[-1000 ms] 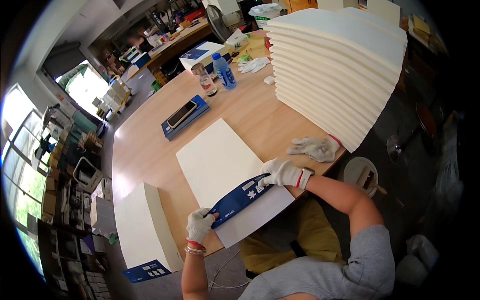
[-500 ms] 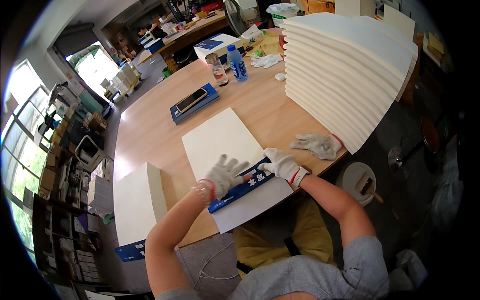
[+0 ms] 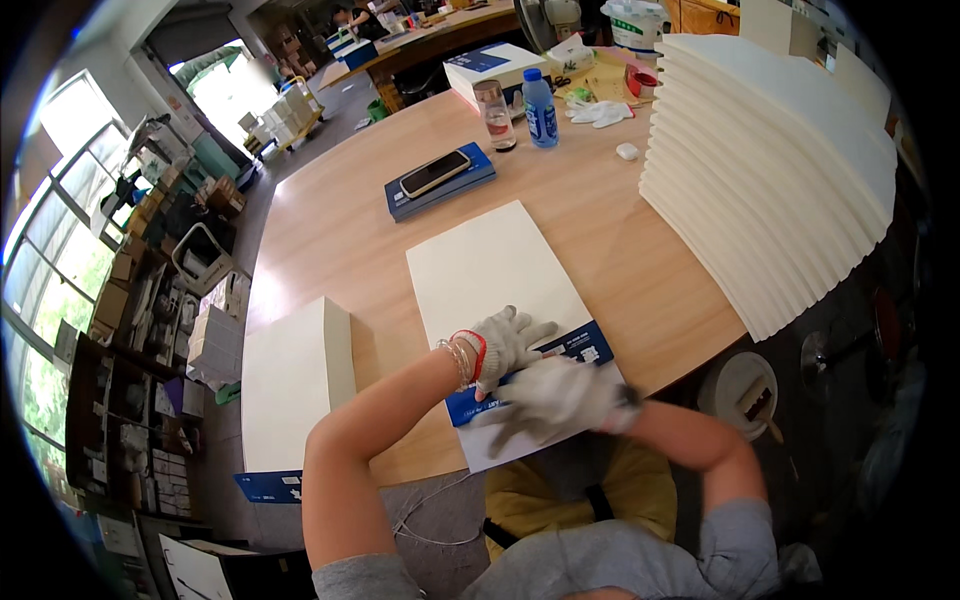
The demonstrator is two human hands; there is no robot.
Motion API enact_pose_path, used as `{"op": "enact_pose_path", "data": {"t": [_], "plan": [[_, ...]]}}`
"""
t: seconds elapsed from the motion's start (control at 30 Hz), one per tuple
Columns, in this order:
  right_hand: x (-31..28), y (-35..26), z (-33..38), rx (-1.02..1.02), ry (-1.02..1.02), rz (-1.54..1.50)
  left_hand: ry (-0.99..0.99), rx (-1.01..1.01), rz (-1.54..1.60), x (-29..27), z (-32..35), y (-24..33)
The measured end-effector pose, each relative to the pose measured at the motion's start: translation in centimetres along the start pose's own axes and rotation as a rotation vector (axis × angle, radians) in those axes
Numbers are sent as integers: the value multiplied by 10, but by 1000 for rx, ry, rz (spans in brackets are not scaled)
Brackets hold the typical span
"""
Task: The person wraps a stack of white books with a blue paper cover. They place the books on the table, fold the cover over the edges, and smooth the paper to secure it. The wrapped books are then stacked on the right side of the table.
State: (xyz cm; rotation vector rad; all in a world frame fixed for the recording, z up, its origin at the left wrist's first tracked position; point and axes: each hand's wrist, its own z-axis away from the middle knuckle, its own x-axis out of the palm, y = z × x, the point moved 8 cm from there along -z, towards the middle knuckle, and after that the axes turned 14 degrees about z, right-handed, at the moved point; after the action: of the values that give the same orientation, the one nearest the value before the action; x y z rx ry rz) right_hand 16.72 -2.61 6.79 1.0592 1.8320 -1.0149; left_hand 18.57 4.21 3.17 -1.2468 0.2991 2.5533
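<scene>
At the desk's (image 3: 330, 225) near edge lies a white flat package (image 3: 495, 275) with a blue label band (image 3: 580, 348). I see both gloved hands pressed flat, fingers spread: left hand (image 3: 503, 343) on the band, right hand (image 3: 555, 400) just below it.

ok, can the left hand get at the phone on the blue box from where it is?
Probably yes. The left hand lies flat on the white sheet, and only bare sheet and tabletop lie between it and the phone on the blue box. It looks a long stretch, though.
</scene>
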Motion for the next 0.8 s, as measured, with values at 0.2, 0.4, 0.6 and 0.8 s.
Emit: {"op": "enact_pose_path", "data": {"t": [0.2,0.4,0.6,0.8], "plan": [[79,-55,-61,-45,-229,130,85,-8,58,9,-6,-13],[88,-53,-63,-35,-198,213,202,66,70,1,-2,-8],[42,64,69,102,81,-77,2,27,160,-22,0,8],[-71,193,169,598,-95,527,-20,-38,39,-13,3,6]]}}
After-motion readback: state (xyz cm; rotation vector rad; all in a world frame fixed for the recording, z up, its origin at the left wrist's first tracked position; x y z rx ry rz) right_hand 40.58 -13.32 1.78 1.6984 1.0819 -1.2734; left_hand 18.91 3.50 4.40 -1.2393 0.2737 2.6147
